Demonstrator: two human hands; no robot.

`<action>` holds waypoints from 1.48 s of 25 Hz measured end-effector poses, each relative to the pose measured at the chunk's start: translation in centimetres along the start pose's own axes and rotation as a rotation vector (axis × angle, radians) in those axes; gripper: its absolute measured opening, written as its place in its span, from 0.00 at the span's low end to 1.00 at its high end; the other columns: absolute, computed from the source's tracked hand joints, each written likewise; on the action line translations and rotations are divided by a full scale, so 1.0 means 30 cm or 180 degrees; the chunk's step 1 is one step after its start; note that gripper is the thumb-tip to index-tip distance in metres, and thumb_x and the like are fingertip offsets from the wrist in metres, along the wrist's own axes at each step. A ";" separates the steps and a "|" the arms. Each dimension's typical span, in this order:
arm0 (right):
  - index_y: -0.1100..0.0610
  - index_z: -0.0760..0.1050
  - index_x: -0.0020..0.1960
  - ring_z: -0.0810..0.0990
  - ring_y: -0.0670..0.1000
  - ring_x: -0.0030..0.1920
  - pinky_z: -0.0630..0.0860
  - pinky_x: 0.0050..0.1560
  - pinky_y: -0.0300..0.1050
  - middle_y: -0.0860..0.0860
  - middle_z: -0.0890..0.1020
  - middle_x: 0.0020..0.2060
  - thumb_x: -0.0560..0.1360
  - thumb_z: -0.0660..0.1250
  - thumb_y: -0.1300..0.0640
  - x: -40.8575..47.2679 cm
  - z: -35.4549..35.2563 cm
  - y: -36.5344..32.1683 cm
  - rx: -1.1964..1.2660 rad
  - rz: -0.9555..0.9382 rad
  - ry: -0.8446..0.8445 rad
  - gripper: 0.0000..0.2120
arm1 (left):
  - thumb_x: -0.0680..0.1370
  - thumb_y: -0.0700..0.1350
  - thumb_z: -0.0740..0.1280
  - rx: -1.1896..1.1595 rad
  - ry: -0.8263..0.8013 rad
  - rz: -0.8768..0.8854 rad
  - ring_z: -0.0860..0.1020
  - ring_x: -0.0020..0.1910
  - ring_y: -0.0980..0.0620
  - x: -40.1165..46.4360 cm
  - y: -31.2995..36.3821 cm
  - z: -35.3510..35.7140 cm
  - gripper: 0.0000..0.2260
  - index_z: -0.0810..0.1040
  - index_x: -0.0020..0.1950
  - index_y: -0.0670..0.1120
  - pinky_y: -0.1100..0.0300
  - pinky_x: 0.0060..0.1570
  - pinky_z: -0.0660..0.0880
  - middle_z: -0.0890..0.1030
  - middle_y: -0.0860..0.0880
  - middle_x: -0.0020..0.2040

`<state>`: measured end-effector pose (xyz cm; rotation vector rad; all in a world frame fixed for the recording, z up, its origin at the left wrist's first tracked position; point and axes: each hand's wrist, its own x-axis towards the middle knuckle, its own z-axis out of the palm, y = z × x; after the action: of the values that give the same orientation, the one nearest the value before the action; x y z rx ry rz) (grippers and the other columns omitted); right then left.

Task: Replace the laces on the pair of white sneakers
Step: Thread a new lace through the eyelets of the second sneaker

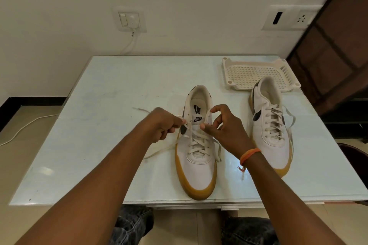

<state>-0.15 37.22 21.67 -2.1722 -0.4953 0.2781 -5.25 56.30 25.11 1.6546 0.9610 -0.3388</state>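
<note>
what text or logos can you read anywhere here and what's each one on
"NIKE" with a swoosh: on the tongue label of the near white gum-soled sneaker.
"NIKE" with a swoosh: printed on that sneaker's insole, seen turned sideways.
Black swoosh, no words: on the side of the far white gum-soled sneaker.
The white wall switch plates and the cream plastic grid tray show no readable text.

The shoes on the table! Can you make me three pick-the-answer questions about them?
1. Where is the tray? A far right of the table B on the floor C under a shoe
2. What colour are the soles? A blue B tan C black
3. What is the left hand doing? A lying flat B pinching a lace C holding the tray

Answers: 1 A, it sits behind the right sneaker. 2 B, the middle sneaker has tan edging. 3 B, fingers pinch the lace at the eyelets.
</note>
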 end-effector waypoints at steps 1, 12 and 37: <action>0.49 0.69 0.57 0.79 0.49 0.36 0.76 0.41 0.43 0.50 0.80 0.34 0.70 0.75 0.47 0.000 -0.002 0.003 0.0075 0.0053 0.0011 0.21 | 0.76 0.43 0.72 -0.0090 0.0122 0.0043 0.68 0.29 0.57 0.006 0.007 -0.026 0.08 0.81 0.49 0.38 0.68 0.22 0.61 0.77 0.47 0.39; 0.50 0.70 0.56 0.79 0.47 0.37 0.71 0.40 0.36 0.51 0.80 0.34 0.69 0.77 0.50 0.009 -0.013 0.000 0.0341 0.0251 -0.0022 0.21 | 0.79 0.45 0.69 -0.0822 0.1147 0.0088 0.72 0.30 0.56 0.104 -0.043 -0.222 0.08 0.77 0.49 0.40 0.71 0.18 0.59 0.76 0.47 0.39; 0.52 0.84 0.42 0.79 0.40 0.37 0.72 0.39 0.30 0.42 0.83 0.36 0.66 0.79 0.61 0.009 -0.100 0.019 -0.0237 -0.0653 -0.0619 0.09 | 0.70 0.39 0.77 0.1620 -0.0403 0.1429 0.76 0.30 0.52 -0.012 -0.002 0.002 0.10 0.82 0.48 0.41 0.63 0.30 0.74 0.83 0.46 0.38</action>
<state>1.34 34.91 23.00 -2.1556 -0.8442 0.3642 -5.50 56.10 25.31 2.2218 0.3990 -0.3948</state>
